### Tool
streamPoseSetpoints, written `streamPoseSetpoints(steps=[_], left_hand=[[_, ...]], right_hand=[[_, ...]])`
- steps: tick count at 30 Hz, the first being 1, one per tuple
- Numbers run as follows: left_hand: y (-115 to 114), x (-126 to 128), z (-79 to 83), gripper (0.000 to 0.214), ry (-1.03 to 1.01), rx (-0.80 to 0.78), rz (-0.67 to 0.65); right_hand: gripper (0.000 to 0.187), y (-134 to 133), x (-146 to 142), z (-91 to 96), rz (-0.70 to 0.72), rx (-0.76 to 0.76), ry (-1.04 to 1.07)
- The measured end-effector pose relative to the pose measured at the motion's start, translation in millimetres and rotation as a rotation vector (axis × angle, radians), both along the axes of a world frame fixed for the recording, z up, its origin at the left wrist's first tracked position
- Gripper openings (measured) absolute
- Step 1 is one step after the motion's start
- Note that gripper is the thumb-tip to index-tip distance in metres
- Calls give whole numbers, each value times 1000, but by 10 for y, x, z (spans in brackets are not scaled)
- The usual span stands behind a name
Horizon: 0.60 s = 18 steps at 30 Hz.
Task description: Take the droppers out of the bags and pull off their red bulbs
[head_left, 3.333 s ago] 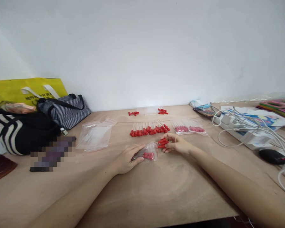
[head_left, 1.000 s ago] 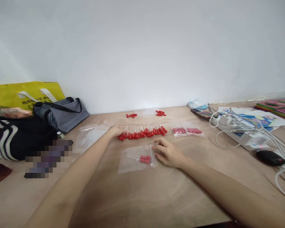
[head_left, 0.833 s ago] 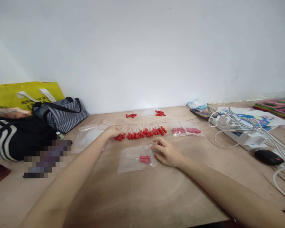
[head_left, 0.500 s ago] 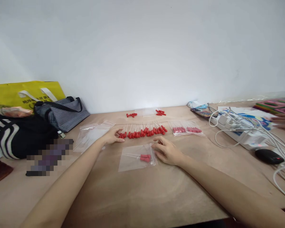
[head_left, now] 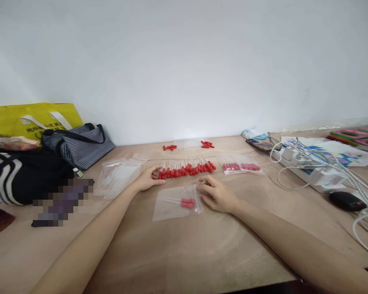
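Observation:
Glass droppers with red rubber bulbs (head_left: 188,169) lie side by side in a row across the table, bulbs toward me. My left hand (head_left: 149,178) is at the row's left end, its thumb and fingers apart around the outermost droppers and touching them. Nearer to me lies a clear zip bag (head_left: 168,212) with two droppers (head_left: 187,203) inside. My right hand (head_left: 216,194) rests beside that bag's right edge, fingers loosely bent and apart with nothing visible between them. Whether its fingertips touch the bag I cannot tell.
Filled dropper bags (head_left: 241,166) lie to the right, flat clear bags (head_left: 118,175) to the left. More red-bulbed droppers (head_left: 207,144) lie near the wall. A power strip (head_left: 309,173) with tangled cables and a black mouse (head_left: 347,201) occupy the right; a striped bag (head_left: 82,147) stands left.
My left hand has moved slightly right, and the leftmost droppers have shifted closer to the row. My right hand stays put. Another person's hand at the right edge has gone from view.

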<state>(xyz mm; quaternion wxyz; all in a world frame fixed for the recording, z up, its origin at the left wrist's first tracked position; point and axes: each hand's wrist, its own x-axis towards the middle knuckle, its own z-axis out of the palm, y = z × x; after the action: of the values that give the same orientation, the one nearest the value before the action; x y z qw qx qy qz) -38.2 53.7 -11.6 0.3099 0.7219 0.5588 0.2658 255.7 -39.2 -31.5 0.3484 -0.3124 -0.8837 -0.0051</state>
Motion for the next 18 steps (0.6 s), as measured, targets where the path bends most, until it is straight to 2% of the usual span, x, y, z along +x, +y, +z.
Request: streamPoseSetpoints(steps=[6,10,18], left_hand=[[-65,-10,-21,78,35,45,-21],[-81,17,-3,67,140,161,-117],[-90,46,24,57,135,148,-174]], right_hand=[[21,7,5,6,7,-34,6],[19,20,4,-13,16,-46,6],[18,15,10,-19,29,-52,-3]])
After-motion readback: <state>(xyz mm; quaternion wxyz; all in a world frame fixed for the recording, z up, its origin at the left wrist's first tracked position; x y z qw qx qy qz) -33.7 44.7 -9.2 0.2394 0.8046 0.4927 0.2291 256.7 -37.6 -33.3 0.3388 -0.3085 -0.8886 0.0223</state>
